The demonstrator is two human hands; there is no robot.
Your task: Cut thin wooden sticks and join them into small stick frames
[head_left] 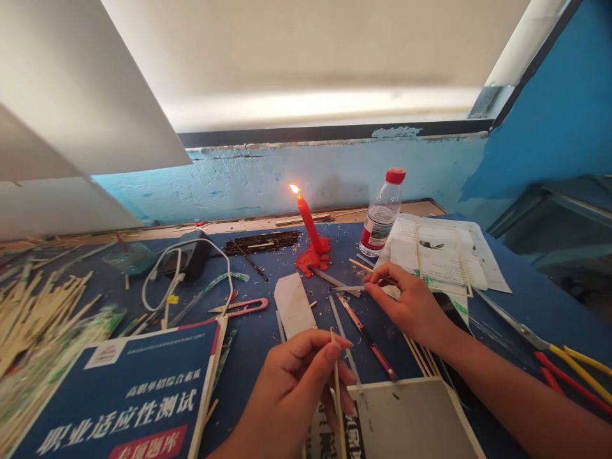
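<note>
My left hand (291, 389) is closed in a pinch on a thin wooden stick (337, 395), which points away from me above a grey-covered book (411, 414). Farther right, my right hand (406, 303) has its thumb and fingers closed around another thin wooden stick (359, 263). A translucent strip (349, 289) meets the thumb tip; whether it is gripped too I cannot tell. Beyond the hands a lit red candle (310, 223) leans in a pool of red wax (313, 257). Between the hands lie a pink-and-black craft knife (368, 338) and a clear rod (343, 328).
A water bottle (382, 217) stands by printed papers (440, 248). Pink thread snips (243, 307), a pale board (294, 305), a white cable (184, 248) and a blue book (129, 389) lie leftward, with many loose sticks (33, 312). Scissors (530, 331) lie at right.
</note>
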